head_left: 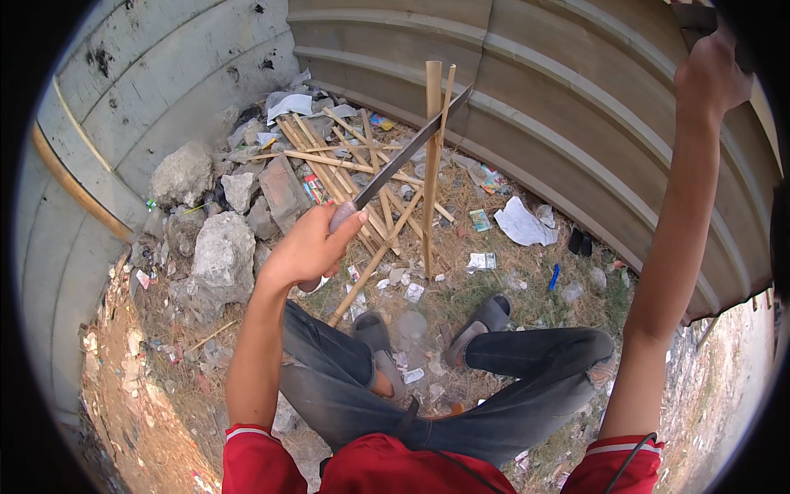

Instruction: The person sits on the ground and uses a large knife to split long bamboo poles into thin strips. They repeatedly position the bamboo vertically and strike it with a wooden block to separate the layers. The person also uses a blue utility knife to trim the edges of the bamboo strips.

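My left hand (311,244) grips the handle of a long dark knife (409,149), whose blade points up and to the right. The blade's tip sits in the top of an upright bamboo stick (430,173) that stands on the ground in front of my feet. My right hand (709,72) is raised high at the upper right, closed on the top edge of a corrugated metal wall (576,107). I am squatting, in grey jeans and grey sandals.
A heap of split bamboo strips (346,169) lies behind the stick. Large rocks (220,251) and rubble sit at the left. Scraps of paper and litter (523,222) cover the dry grass. Corrugated sheets close off the corner.
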The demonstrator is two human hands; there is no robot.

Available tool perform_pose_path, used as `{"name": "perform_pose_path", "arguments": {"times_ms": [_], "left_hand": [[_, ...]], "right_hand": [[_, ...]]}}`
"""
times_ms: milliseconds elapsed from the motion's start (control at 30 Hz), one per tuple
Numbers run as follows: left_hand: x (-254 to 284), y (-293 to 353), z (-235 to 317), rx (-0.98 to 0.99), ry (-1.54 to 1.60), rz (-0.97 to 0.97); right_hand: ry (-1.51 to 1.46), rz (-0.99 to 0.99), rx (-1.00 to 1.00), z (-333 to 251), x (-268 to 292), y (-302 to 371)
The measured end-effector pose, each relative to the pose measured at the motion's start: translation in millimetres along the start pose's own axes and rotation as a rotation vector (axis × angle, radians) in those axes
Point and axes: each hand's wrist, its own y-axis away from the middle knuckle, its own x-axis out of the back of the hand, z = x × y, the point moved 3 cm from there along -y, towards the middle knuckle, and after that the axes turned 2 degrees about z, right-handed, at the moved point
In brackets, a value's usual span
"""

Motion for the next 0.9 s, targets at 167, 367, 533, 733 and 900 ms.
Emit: {"name": "perform_pose_path", "arguments": {"times_ms": [167, 367, 533, 733, 900], "left_hand": [[10.4, -10.5, -5.8, 0.03, -0.133, 0.004], [-1.3, -33.8, -60.8, 0.057, -0.053, 0.04], [-2.4, -50.7, -69.2, 0.042, 0.052, 0.018], [-6.0, -59.3, -68.6, 0.07, -0.013, -0.009], [-42.2, -84.5, -168.1, 0.073, -0.477, -0.169]], "right_hand": [[0.847, -1.433, -0.359, 118.5, 80.5, 195.0], [0.448, -0.939, -0.806, 115.2, 48.4, 126.9], [0.162, -0.36, -0.428, 59.2, -0.6, 39.9], [0.649, -0.941, -0.674, 129.4, 38.7, 201.8], [0.769, -1.752, -0.919, 189.4, 188.1, 404.6]]}}
